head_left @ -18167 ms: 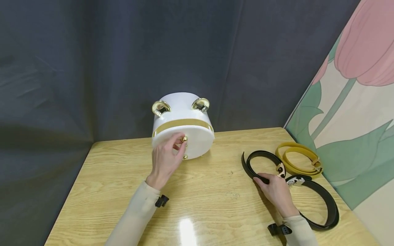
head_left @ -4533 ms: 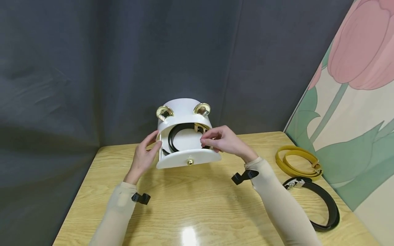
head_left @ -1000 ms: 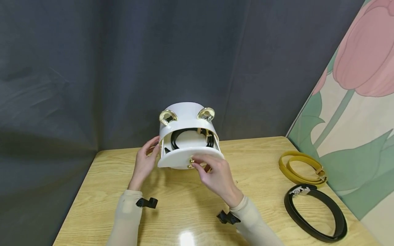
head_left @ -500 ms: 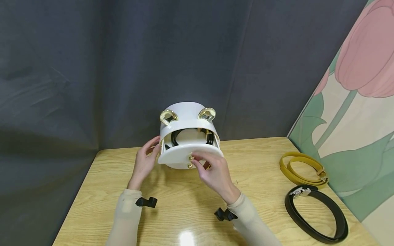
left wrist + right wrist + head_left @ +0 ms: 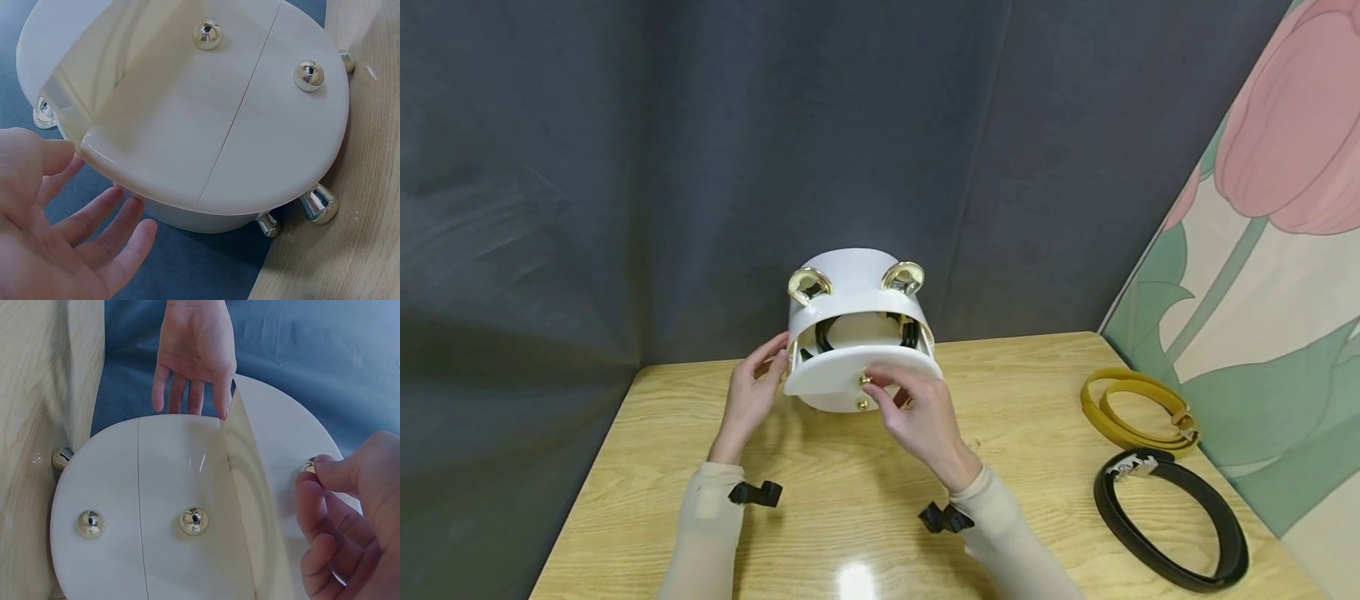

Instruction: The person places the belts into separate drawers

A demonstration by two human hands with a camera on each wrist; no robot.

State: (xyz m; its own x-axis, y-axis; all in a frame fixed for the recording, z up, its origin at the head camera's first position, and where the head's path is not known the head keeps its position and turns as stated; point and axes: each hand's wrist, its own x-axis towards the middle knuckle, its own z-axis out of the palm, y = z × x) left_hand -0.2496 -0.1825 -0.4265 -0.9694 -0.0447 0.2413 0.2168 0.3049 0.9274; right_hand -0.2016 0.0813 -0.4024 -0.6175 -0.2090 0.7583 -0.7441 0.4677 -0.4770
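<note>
A white rounded drawer box [image 5: 855,271] with gold loop-like fittings stands at the back of the table. Its upper drawer [image 5: 820,380] is partly pulled out, and a coiled black belt [image 5: 911,333] shows inside. My right hand [image 5: 922,417] pinches the drawer's round gold knob [image 5: 308,465] between thumb and forefinger. My left hand [image 5: 752,402] is at the box's left side, fingers extended and fingertips against or very near its edge. Two more gold knobs sit on the lower fronts, one [image 5: 194,520] above the other [image 5: 92,523].
On the right of the wooden table [image 5: 820,517] lie a coiled mustard-yellow belt [image 5: 1123,427] and a looped black belt [image 5: 1232,533] with a silver buckle. A dark curtain [image 5: 715,167] hangs behind, and a tulip-patterned panel [image 5: 1285,333] borders the right side.
Earlier, my right hand gripped the black belt on the table, then was at it inside the drawer. Over the last second, it pushes the drawer slightly inward by the knob; my left hand stays put.
</note>
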